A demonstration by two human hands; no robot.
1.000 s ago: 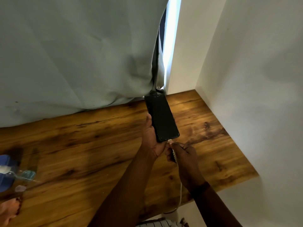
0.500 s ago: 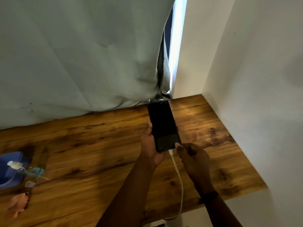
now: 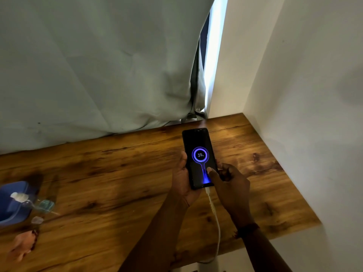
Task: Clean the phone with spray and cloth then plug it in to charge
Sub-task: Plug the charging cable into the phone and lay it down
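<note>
- Head view: grips phone [image 3: 198,154] in left hand [image 3: 181,179], palm under it, thumb along left edge, rest of fingers hidden behind.
- Pinches lower right of phone w/ right hand [image 3: 229,185]: thumb tip on lower screen, other fingers curled at right edge; dark band on that wrist.
- Both forearms reaching in from bottom of frame, meeting at phone.
- Holds phone screen-up, long axis pointing away, over table [image 3: 117,173] near back right corner; can't tell if touching wood.
- Shows blue charge ring and "39" on screen; white cable [image 3: 215,218] seated in bottom edge, trailing toward near table edge and out of sight.
- Judged step: plug-in done, charging confirmed by screen; cleaning prob. finished, but can't verify from here.
- Next move, prob.: lay phone flat on table; calls for easing both grips slowly, keeping slack in cable so plug stays seated, no tug.
- Far left, well apart from phone: clear spray bottle [image 3: 37,205] lying on its side, just beside blue item [image 3: 11,201] (cloth or tray, can't tell).
- Beyond: pale curtain [image 3: 98,65] draped onto table's back edge; white wall [image 3: 304,95] at right.
</note>
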